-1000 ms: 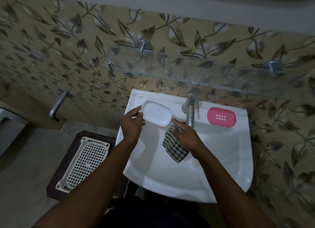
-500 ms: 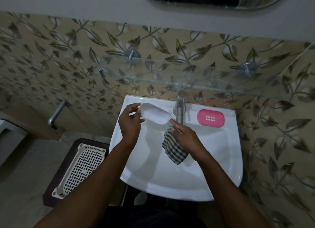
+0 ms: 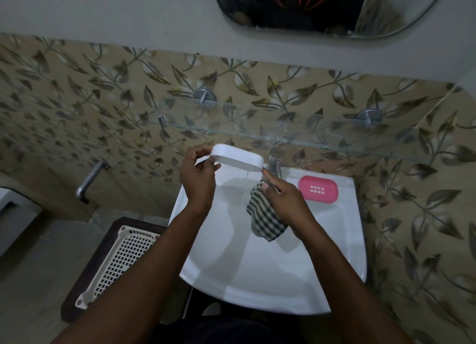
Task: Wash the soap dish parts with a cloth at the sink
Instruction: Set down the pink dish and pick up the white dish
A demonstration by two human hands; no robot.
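My left hand (image 3: 197, 181) pinches the left end of the white soap dish base (image 3: 238, 159) and holds it up above the back of the white sink (image 3: 257, 266), close to the tap (image 3: 275, 162). A checked cloth (image 3: 265, 219) hangs from my right hand (image 3: 283, 199), which grips it over the basin, with one finger reaching to the dish's right end. The pink slotted soap dish insert (image 3: 318, 189) lies on the sink's back rim, right of the tap.
A glass shelf (image 3: 283, 137) on two metal pegs juts out just above the tap and dish. A mirror (image 3: 322, 9) hangs higher up. Left of the sink, a white perforated basket (image 3: 118, 264) lies on a dark stool, and a pipe (image 3: 88, 181) sticks out of the wall.
My left hand has lifted the white dish base off the sink rim and tipped it up. My right hand with the cloth stayed beside it. The camera tilted upward.
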